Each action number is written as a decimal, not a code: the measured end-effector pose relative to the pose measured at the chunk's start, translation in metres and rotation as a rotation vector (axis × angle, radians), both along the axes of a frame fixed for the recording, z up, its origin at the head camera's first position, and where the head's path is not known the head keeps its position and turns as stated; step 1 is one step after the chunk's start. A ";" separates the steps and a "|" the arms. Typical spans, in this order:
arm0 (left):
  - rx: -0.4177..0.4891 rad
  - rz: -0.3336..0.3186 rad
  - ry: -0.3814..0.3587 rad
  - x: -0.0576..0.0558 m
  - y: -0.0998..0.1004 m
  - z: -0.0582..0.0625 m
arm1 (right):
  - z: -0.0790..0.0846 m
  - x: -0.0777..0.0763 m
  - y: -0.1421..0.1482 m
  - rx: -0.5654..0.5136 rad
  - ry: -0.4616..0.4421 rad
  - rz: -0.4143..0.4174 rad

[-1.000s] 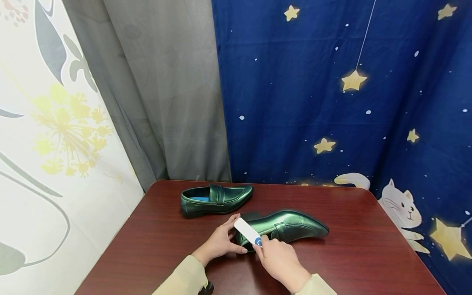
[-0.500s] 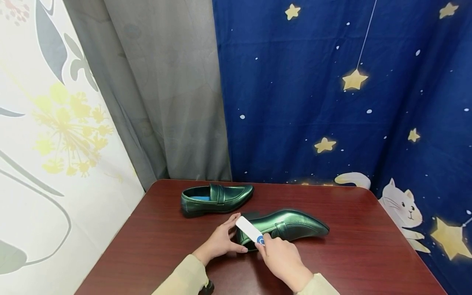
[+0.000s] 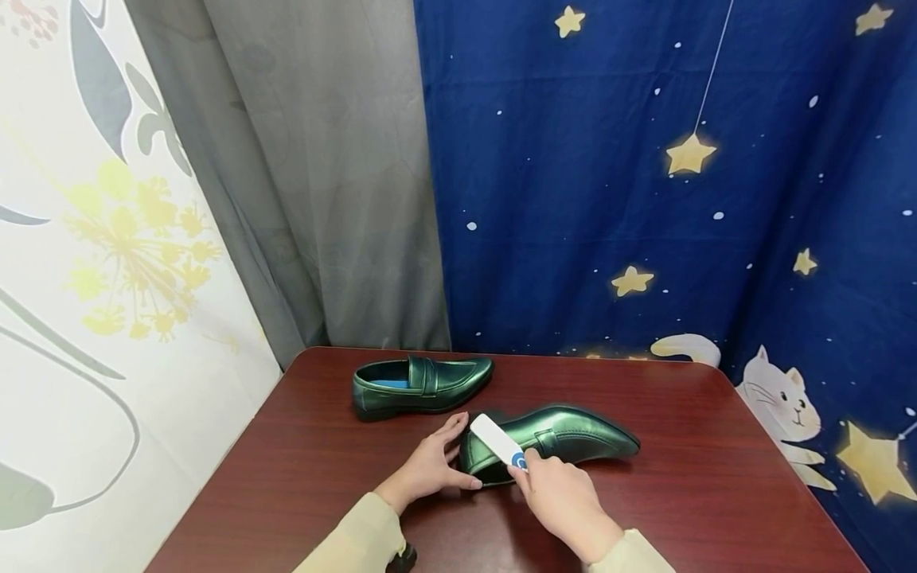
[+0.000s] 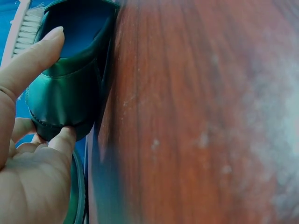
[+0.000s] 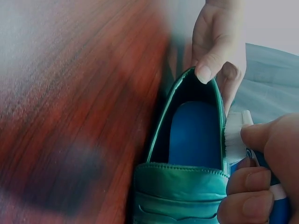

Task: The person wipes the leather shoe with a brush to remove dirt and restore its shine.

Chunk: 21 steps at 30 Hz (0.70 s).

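A shiny green loafer (image 3: 583,434) lies tipped on its side on the table, its toe to the right and its opening towards me. My left hand (image 3: 426,469) grips its heel; in the left wrist view the thumb lies at the opening's rim and the fingers (image 4: 63,140) are at the heel's base. My right hand (image 3: 566,501) holds a white-backed brush (image 3: 496,439) with a blue mark. In the right wrist view, the brush's pale bristles (image 5: 235,140) touch the shoe's side beside the opening. A blue insole (image 5: 194,135) shows inside.
A matching green loafer (image 3: 451,390) stands upright behind, near the far left edge of the reddish-brown table (image 3: 301,477). A small dark object (image 3: 404,559), partly hidden, is by my left sleeve. Grey and blue curtains (image 3: 544,199) hang beyond the table.
My right hand has moved the brush rightwards along the shoe's side, from the heel towards the toe. The left hand and both loafers stay in place.
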<state>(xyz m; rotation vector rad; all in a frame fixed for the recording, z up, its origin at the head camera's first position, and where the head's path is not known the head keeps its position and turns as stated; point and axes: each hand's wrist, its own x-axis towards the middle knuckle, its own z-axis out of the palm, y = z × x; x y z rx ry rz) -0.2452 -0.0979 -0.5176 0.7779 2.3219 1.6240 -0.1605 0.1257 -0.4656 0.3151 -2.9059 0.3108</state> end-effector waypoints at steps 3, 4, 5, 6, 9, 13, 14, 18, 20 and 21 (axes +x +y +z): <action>-0.003 -0.001 0.002 0.000 0.000 -0.001 | 0.002 0.000 0.003 -0.007 0.001 -0.009; -0.005 0.000 0.004 -0.001 0.000 -0.003 | 0.002 -0.001 0.004 -0.010 0.000 -0.013; -0.008 0.002 0.003 -0.003 -0.001 -0.007 | 0.002 -0.001 0.005 -0.013 0.000 -0.018; -0.010 0.003 0.004 -0.004 -0.001 -0.008 | 0.003 -0.001 0.006 -0.017 0.001 -0.022; -0.002 0.000 0.007 -0.006 -0.001 -0.012 | 0.003 -0.003 0.011 -0.029 0.006 -0.040; 0.019 -0.007 0.011 -0.007 -0.001 -0.014 | 0.004 -0.004 0.017 -0.052 0.002 -0.067; 0.020 -0.008 0.012 -0.007 -0.001 -0.014 | 0.005 -0.004 0.019 -0.056 -0.002 -0.074; 0.011 -0.007 0.011 -0.007 -0.001 -0.013 | 0.007 -0.004 0.023 -0.069 -0.023 -0.093; 0.009 -0.006 0.008 -0.007 -0.001 -0.013 | 0.008 -0.004 0.025 -0.072 -0.035 -0.099; 0.008 -0.007 0.008 -0.007 -0.001 -0.013 | 0.009 -0.005 0.026 -0.074 -0.042 -0.103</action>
